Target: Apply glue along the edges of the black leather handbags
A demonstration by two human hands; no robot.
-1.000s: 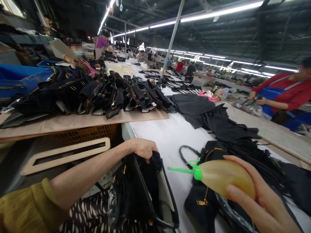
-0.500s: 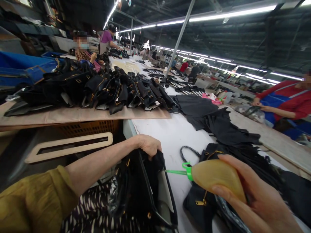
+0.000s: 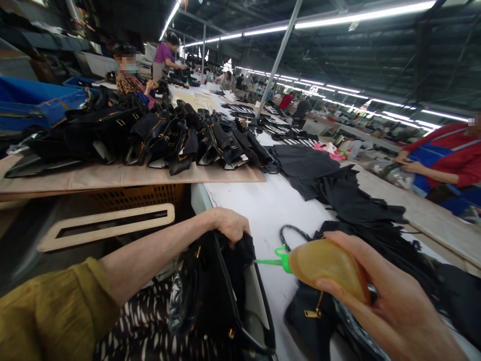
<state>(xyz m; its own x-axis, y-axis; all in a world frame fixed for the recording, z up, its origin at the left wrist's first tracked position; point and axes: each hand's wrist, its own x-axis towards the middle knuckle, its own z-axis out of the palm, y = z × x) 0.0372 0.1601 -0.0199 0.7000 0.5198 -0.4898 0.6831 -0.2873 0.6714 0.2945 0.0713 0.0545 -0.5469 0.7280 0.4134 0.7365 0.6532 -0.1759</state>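
White table [image 3: 240, 196], right fingers [image 3: 355, 245] around bottle [image 3: 325, 263]

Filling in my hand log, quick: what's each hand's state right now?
Left hand: closed, holding black fabric at the top of the bag.
Right hand: closed around the yellowish squeeze bottle.

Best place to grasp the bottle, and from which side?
Likely round the wide body of the bottle, from the picture's right: it lies nearly sideways in the right grip, thin green spout pointing left. The bulging body gives more to hold, and that approach leaves the spout free.
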